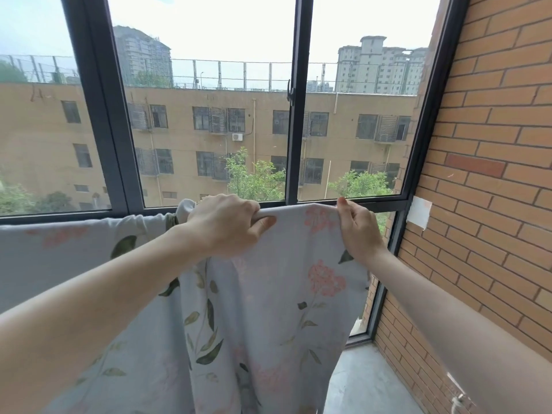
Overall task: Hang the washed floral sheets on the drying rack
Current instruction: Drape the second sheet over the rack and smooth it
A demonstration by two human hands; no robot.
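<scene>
A pale floral sheet [268,309] with pink flowers and green leaves hangs in front of me, its top edge held up level with the window sill. My left hand [230,225] grips that top edge with fingers curled over it. My right hand [358,228] pinches the sheet's upper right corner. Further left, floral cloth [59,249] is draped over a horizontal line at sill height. The rack's bar itself is hidden under the cloth.
A dark-framed window [294,115] fills the view ahead, with buildings and trees outside. A brick wall [493,174] closes the right side, bearing a white patch [419,213]. Grey concrete floor [364,380] shows at the lower right.
</scene>
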